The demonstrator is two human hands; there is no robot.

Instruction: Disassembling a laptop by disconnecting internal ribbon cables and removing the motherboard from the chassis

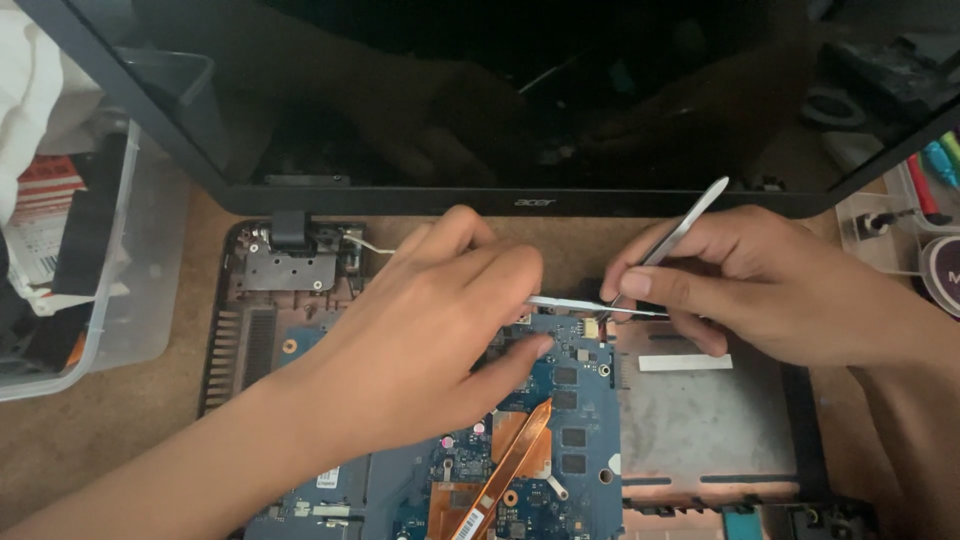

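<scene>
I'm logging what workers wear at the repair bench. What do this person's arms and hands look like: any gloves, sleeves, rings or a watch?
Both are bare. The left hand and its forearm show no glove, sleeve, ring or watch. The right hand is also ungloved and ringless, its wrist uncovered as far as the frame shows. Fingernails are short and unpainted. No wrist strap or cable is attached to either arm.

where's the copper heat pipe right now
In the head view the copper heat pipe lies slantwise on the blue circuit board, low in the middle of the opened laptop, just below the left hand.
</scene>
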